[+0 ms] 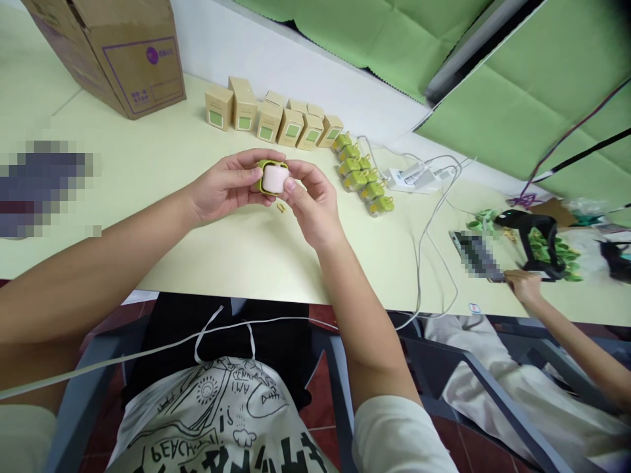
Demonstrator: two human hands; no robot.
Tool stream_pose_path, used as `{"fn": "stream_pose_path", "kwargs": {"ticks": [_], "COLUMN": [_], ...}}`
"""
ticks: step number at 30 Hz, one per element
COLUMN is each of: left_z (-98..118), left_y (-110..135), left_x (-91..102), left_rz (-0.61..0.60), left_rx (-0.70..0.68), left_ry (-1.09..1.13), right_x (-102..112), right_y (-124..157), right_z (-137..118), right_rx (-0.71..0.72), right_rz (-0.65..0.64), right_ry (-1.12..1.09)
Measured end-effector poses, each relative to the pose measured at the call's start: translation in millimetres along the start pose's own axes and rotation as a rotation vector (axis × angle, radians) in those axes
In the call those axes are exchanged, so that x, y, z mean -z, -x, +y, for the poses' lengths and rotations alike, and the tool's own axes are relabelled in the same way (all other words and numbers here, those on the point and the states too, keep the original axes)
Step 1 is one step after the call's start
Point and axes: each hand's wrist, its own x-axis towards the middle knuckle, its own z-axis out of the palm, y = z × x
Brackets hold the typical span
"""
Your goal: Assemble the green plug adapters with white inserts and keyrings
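Observation:
A small green case [261, 187] with a pale pink rounded block [275, 179] set in its open face is held above the table between both hands. My left hand [221, 187] is closed around the case's left side, thumb on its front edge and fingers behind. From the right, my right hand [315, 200] pinches the block's edge, its thumb on the front; the fingers behind are partly hidden. A tiny yellow clip or ring [281, 207] lies on the table just below the hands.
Small brown cartons [269, 121] stand along the wall, with several green cases [362, 174] in rows beside them. A power strip [417, 177] trails white cables. A large cardboard box [138, 66] stands at back left. At right, a co-worker's hand [523, 287] touches a phone-like device [476, 255].

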Motion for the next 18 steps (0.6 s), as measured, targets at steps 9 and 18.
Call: {"fn": "stream_pose_path", "kwargs": {"ticks": [9,18], "left_z": [-7.2,-15.0], "left_y": [-3.5,1.1], "left_x": [-3.1,-11.0], "left_rz": [0.058,0.122], "left_rx": [0.004,-0.220], "left_ry": [-0.010,-0.476], "right_x": [1.5,7.0], "right_y": [-4.4,-6.6], "right_z": [-2.1,7.1], "right_rx": [-0.102,-0.213], "right_rz": [-0.043,-0.049], "right_ry": [-0.114,-0.151]}}
